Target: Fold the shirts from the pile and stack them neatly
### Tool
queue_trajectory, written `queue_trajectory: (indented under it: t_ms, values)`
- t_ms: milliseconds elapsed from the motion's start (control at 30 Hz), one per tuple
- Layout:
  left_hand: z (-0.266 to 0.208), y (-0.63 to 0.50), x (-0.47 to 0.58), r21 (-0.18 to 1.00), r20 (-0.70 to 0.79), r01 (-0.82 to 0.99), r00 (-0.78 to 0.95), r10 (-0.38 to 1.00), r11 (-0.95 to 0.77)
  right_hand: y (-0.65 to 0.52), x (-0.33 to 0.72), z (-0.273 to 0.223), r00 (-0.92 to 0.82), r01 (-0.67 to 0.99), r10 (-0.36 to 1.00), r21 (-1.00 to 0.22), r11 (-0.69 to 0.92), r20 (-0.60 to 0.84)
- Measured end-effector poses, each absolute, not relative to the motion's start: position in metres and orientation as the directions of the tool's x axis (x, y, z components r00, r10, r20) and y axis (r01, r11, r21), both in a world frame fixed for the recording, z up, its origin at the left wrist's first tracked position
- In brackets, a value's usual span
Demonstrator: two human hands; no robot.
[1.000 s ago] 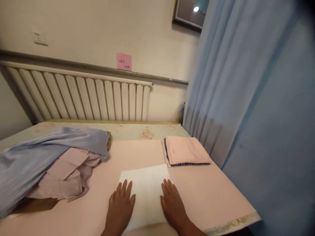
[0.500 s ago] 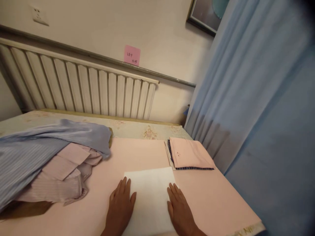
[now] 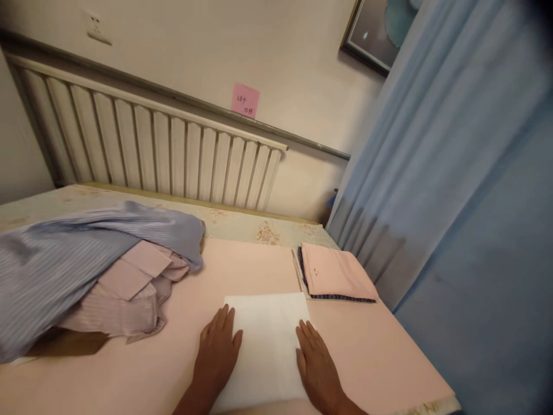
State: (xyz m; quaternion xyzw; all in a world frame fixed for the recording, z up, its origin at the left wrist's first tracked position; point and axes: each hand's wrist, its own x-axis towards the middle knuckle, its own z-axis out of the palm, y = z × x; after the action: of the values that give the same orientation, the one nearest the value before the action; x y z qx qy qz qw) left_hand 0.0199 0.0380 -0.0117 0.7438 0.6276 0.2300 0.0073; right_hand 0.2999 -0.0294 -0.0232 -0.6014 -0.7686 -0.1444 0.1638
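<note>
A flat white rectangular sheet (image 3: 268, 351), cloth or paper, lies on the pink table cover (image 3: 375, 357) in front of me. My left hand (image 3: 217, 349) rests flat over its left edge, fingers stretched forward and thumb on the white surface. Over the right edge lies my right hand (image 3: 317, 363), also flat with its fingers extended. Neither hand grips anything. Beyond the right hand sits a folded pink cloth (image 3: 337, 271) on top of a dark patterned one.
Crumpled clothes are heaped at the left, a blue ribbed garment (image 3: 56, 259) over a pinkish striped shirt (image 3: 125, 300). A brown box-like edge (image 3: 71, 344) shows under them. A blue curtain (image 3: 466, 190) hangs along the right side. The radiator (image 3: 159, 153) stands behind.
The camera view has turned slightly left, so the scene sits further right in the picture. Both hands stay flat at the sheet's sides, with little visible movement.
</note>
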Motion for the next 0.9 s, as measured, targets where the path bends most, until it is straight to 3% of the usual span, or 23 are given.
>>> queue_trajectory:
  t_ms: [600,900]
  values:
    - [-0.012,0.038,0.019,0.305,0.329,0.928,0.111,0.938,-0.216,-0.029,0.302,-0.026,-0.231,0.97,0.88,0.034,0.239,0.415]
    - [-0.022,0.041,0.018,0.308,0.435,0.914,0.111,0.893,-0.263,-0.029,0.3,-0.024,-0.235,0.969,0.875,0.027,0.247,0.422]
